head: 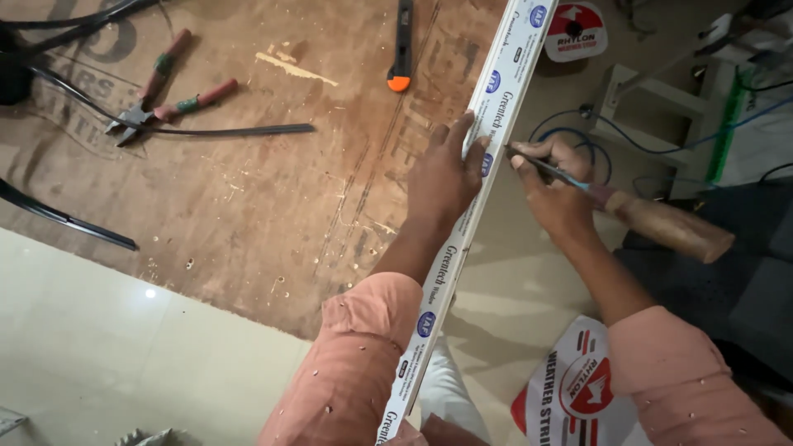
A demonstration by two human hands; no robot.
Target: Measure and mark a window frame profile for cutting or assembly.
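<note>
The left hand (pixel 442 177) presses flat and open on the long white strip (pixel 487 132) lying across the brown board (pixel 248 190). The right hand (pixel 555 194) grips a wooden-handled tool (pixel 652 219), its tip on the strip. It looks like marking; next needs steady pushing.

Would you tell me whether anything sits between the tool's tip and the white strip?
Nothing visible does. The right hand holds the wooden-handled tool with its tip at the white strip, which the left hand steadies.
</note>
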